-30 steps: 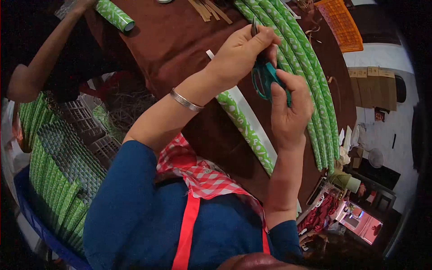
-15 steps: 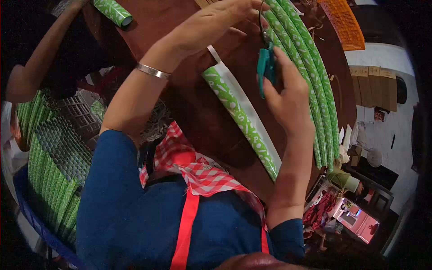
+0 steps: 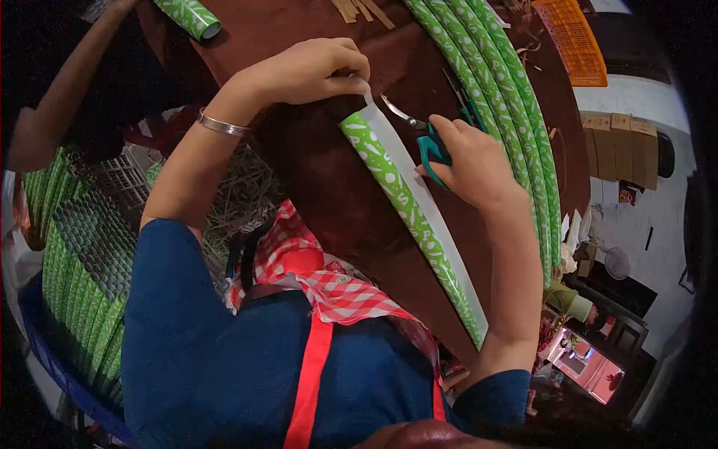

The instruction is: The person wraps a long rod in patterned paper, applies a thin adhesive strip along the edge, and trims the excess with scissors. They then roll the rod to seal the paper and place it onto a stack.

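My left hand (image 3: 318, 71) pinches the white strip at the top end of a green printed paper roll (image 3: 396, 191), which lies slanted on the brown tabletop with a white edge along its right side. My right hand (image 3: 482, 165) holds scissors with teal handles (image 3: 432, 156). Their metal blades are parted and point at the white strip, close to it but apart from my left fingers. A second dark pair of scissors (image 3: 467, 105) lies partly hidden beyond my right hand, against the long green printed tubes (image 3: 516, 112).
Another green roll (image 3: 191, 19) lies at the top left, near another person's arm (image 3: 67, 105). Brown strips (image 3: 363, 10) lie at the far edge. On the left, a blue bin (image 3: 56, 367) holds many green tubes. An orange basket (image 3: 572, 45) stands at the top right.
My left hand has drawn back and down to the white strip of the roll. My right hand has lowered the scissors, turning the blades towards the strip. The roll's lower end shows further down.
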`<state>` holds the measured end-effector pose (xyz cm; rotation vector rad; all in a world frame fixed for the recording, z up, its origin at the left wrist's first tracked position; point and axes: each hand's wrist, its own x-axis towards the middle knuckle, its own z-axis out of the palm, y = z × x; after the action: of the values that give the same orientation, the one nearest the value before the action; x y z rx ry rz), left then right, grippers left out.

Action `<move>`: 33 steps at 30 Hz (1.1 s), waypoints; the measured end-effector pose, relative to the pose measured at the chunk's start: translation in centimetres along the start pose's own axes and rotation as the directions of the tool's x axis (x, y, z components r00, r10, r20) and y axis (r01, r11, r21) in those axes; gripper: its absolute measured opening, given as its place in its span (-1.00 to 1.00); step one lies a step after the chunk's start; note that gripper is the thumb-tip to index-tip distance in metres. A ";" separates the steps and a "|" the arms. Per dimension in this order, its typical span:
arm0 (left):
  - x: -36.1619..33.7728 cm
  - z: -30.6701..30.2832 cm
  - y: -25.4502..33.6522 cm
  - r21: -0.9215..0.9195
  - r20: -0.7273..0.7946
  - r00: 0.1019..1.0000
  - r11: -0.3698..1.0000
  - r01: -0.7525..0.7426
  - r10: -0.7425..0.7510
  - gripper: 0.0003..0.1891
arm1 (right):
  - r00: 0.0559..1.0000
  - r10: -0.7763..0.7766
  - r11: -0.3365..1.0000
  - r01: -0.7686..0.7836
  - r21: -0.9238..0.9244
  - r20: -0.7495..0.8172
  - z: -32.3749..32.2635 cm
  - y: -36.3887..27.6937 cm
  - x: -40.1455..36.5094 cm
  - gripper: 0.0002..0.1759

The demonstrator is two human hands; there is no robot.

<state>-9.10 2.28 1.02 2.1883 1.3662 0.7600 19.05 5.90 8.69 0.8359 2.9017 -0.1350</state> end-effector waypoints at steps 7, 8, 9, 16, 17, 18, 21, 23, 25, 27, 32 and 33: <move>0.0 0.3 0.6 -0.193 0.055 0.998 0.981 0.032 -0.022 -0.84 | 0.993 0.037 0.997 -0.029 -0.066 0.112 0.1 -0.5 0.2 -0.30; 0.0 0.4 0.7 -0.169 0.056 0.998 0.985 0.028 -0.019 -0.84 | 0.997 0.027 0.998 -0.023 -0.064 0.071 0.2 -0.3 0.1 -0.28; 0.0 0.4 0.7 -0.169 0.056 0.998 0.985 0.027 -0.017 -0.84 | 0.999 0.018 0.998 -0.016 -0.061 0.030 0.2 -0.3 0.0 -0.27; -0.3 0.5 0.6 -0.203 0.030 1.000 0.979 0.001 0.006 -0.84 | 0.991 0.125 0.973 -0.114 -0.201 0.046 -1.8 -0.2 -0.2 -0.27; -0.3 0.5 0.6 -0.210 0.024 1.000 0.978 -0.004 0.010 -0.84 | 0.991 0.126 0.973 -0.115 -0.201 0.046 -1.9 -0.3 -0.1 -0.27; -0.2 0.5 0.6 -0.211 0.025 1.000 0.977 -0.006 0.012 -0.84 | 0.994 0.103 0.980 -0.095 -0.173 0.038 -2.0 -0.5 -0.1 -0.27; -0.1 0.3 0.8 -0.197 0.068 0.997 0.980 0.033 -0.020 -0.83 | 0.999 0.053 0.987 -0.051 -0.150 0.012 -1.5 -0.7 0.1 -0.32; -0.1 0.4 0.8 -0.184 0.048 0.999 0.982 0.030 -0.021 -0.83 | 1.000 0.022 0.988 -0.023 -0.152 -0.006 -1.0 -0.6 0.4 -0.35; -0.2 0.2 0.9 -0.187 0.055 0.998 0.982 0.032 -0.022 -0.83 | 1.000 0.017 0.985 -0.013 -0.170 0.023 -0.6 -0.6 0.6 -0.39; -0.2 0.2 1.1 -0.193 0.063 0.998 0.981 0.032 -0.020 -0.83 | 1.000 0.020 0.984 -0.015 -0.176 0.024 -0.2 -0.6 0.6 -0.39; -0.3 0.6 1.4 -0.248 0.077 0.993 0.967 -0.063 0.084 -0.85 | 0.989 0.099 0.975 -0.074 -0.209 0.112 -0.2 -1.0 0.7 -0.28; -0.3 0.6 1.4 -0.248 0.078 0.993 0.967 -0.064 0.086 -0.85 | 0.997 0.059 0.978 -0.047 -0.201 0.057 0.1 -0.8 0.6 -0.34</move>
<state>-7.84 1.35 1.39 2.0613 1.0887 0.8041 18.10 5.49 8.53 0.8561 2.7731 0.1307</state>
